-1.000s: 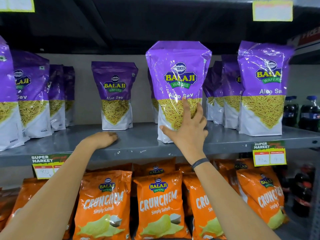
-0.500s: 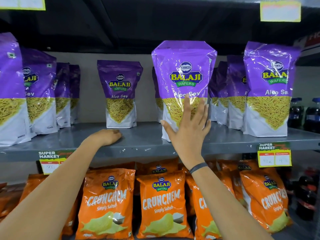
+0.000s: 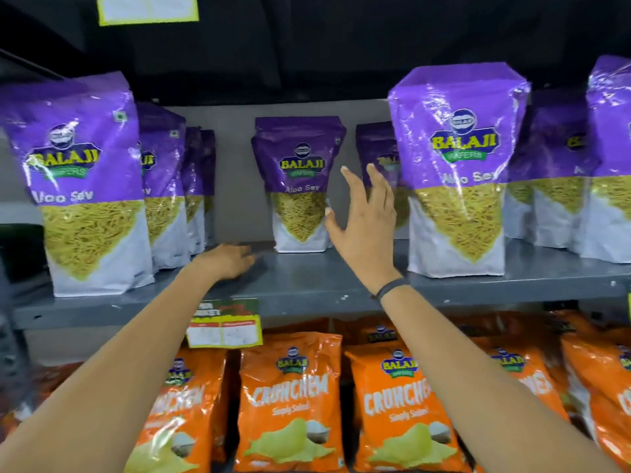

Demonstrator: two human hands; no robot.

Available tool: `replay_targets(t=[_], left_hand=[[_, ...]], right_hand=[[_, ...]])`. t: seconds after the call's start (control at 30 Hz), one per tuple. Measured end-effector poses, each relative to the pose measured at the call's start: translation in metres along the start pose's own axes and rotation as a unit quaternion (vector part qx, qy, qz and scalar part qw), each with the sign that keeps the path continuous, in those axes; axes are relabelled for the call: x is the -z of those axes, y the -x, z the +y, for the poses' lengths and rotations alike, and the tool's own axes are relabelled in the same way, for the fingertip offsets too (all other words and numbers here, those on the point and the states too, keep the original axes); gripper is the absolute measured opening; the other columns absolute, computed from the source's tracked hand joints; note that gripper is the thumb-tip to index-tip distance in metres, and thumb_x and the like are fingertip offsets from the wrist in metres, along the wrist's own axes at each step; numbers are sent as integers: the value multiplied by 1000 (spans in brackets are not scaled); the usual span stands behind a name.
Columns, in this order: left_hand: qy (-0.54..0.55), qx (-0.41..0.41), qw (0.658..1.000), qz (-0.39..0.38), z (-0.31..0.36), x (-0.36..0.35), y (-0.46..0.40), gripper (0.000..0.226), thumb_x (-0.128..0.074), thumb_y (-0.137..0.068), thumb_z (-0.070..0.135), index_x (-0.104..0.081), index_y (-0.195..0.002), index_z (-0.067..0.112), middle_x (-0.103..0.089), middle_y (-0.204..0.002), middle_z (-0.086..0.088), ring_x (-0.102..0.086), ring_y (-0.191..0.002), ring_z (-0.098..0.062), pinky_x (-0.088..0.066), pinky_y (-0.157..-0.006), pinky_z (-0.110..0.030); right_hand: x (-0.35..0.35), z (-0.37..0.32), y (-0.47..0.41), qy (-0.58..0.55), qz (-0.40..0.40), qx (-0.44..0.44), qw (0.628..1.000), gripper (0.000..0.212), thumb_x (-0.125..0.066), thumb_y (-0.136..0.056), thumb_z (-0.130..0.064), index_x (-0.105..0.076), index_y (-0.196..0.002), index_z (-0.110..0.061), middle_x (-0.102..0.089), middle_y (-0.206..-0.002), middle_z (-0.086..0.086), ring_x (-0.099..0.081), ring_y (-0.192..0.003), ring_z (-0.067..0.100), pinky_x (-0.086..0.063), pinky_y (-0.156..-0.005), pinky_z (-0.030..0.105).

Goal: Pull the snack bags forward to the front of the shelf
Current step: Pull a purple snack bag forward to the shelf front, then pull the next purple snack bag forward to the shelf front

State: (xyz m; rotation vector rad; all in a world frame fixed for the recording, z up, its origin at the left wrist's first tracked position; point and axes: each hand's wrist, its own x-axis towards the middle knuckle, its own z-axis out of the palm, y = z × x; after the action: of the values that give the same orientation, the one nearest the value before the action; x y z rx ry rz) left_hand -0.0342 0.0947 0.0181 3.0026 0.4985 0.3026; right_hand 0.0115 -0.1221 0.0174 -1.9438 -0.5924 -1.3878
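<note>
Grey metal shelf running the full width, front edge nearest the camera, grey back wall behind. Purple Aloo Sev snack bags standing upright along it in rows. At the front edge on the left, a large purple bag; more purple bags lined up behind it toward the back wall. At the front edge on the right, another large purple bag, upright, with further bags behind and beside it out to the shelf's right end. Between those two front bags, a wide bare stretch of shelf, and at its back edge against the wall a lone purple bag, upright, well back from the front.

Below, a lower shelf packed with orange Crunchem bags, front faces toward the camera. Clipped to the grey shelf's front edge, left of centre, a yellow-bordered price label, blurred. Up top, a second label on the dark shelf above.

Two bare forearms reaching up from the bottom corners. Right hand raised in the air over the middle of the shelf, fingers spread and loose, grasping nothing, just beside the right edge of the lone back bag; whether touching it, cannot tell. Thin dark band around that wrist. Left hand low, palm down, resting flat on the bare shelf surface left of the lone bag, fingers relaxed, gripping nothing.
</note>
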Motion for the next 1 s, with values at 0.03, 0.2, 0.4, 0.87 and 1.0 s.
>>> replay_targets(t=[0.03, 0.2, 0.4, 0.87, 1.0], left_hand=[[-7, -1, 1000, -7, -6, -1, -1, 53, -22, -101, 35, -28, -148, 12, -22, -160, -14, -23, -146, -32, -18, -121, -45], [5, -38, 998, -50, -29, -11, -11, 55, -23, -100, 37, -27, -149, 11, -21, -161, -13, -20, -148, -28, -15, -122, -38], [8, -78, 995, -68, -39, -19, -28, 56, -19, -98, 41, -32, -147, 17, -24, -160, -9, -24, -146, -30, -20, -121, -49], [13, -79, 996, -46, -39, -25, -34, 56, -21, -96, 41, -32, -146, 21, -24, -160, -13, -23, -146, -29, -18, -121, -49], [11, -76, 996, -49, -40, -24, -34, 56, -21, -95, 42, -32, -146, 21, -25, -159, -13, -23, -146, -28, -19, -121, -49]], right_hand=[[-11, -7, -7, -15, -33, -16, 999, 59, -60, -87, -30, -41, -141, -18, -31, -152, 20, -28, -140, 39, -35, -108, 51], [-69, -35, -46, -57, -162, -113, 979, 76, -65, -85, -36, -26, -148, -20, -21, -152, 19, -23, -139, 39, -31, -109, 54], [-132, -47, -69, 17, -229, -156, 961, 104, -68, -77, -58, -6, -153, -25, 1, -159, 24, -14, -142, 51, -30, -109, 62], [-164, -35, -57, 111, -214, -172, 955, 116, -80, -70, -45, 3, -151, -40, 24, -158, 17, -35, -131, 48, -45, -95, 62], [-162, -35, -57, 119, -217, -171, 954, 115, -80, -70, -45, 2, -151, -41, 21, -159, 17, -37, -129, 47, -46, -94, 59]])
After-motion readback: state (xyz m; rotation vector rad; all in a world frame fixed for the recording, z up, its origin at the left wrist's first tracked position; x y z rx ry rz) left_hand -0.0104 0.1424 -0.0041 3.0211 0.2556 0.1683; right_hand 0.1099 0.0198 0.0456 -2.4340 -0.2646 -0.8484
